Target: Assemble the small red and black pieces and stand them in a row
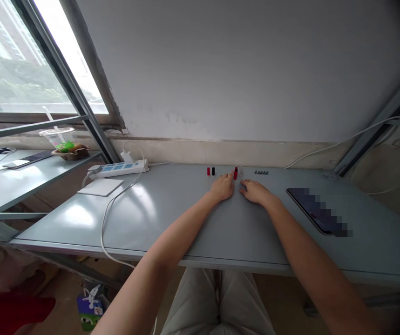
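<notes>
Both my arms reach across a grey table [172, 218] toward its far edge. My left hand [222, 187] lies on the table with its fingers curled toward a small red upright piece [235, 173]; whether they grip it I cannot tell. My right hand [254, 190] rests palm down just right of that piece, fingers bent and close together. To the left stand a small red piece [208, 171] and a small black piece [213, 171]. A row of several tiny dark parts [261, 172] lies to the right.
A white power strip [118, 169] with a trailing cable [106, 218] and a white pad [101, 187] sit at the left. A dark tablet [318, 211] lies at the right. A side table [7, 179] with a drink cup [58, 138] stands by the window.
</notes>
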A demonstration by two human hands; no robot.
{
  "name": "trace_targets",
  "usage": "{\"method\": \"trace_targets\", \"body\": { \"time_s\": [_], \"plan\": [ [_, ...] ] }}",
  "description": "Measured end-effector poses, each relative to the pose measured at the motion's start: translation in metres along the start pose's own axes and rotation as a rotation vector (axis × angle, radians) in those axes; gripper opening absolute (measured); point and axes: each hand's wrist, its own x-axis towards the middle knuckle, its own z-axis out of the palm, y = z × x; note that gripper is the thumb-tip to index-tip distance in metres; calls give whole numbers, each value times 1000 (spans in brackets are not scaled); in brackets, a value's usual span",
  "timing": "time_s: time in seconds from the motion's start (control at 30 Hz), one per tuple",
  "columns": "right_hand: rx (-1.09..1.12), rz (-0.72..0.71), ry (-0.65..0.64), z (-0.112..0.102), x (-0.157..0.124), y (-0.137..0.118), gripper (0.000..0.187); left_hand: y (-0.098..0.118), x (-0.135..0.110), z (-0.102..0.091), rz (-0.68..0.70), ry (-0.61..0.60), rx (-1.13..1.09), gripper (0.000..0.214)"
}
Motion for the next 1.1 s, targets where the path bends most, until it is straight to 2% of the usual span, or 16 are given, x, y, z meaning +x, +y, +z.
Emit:
{"method": "trace_targets", "body": {
  "time_s": [0.2,0.5,0.7,0.93,1.1],
  "plan": [
    [80,28,23,12,6,2,46,7,14,6,-40,77,-9,54],
    [140,38,59,24,9,6,47,7,22,3,-128,186,-65,21],
    [153,60,51,26,11,4,51,-5,12,-5,-156,248,-126,14],
    [162,126,74,27,11,-3,53,-21,-11,-5,-275,380,-452,8],
    [173,175,100,30,12,-7,54,-22,-21,-9,-322,437,-615,9]
  ]
}}
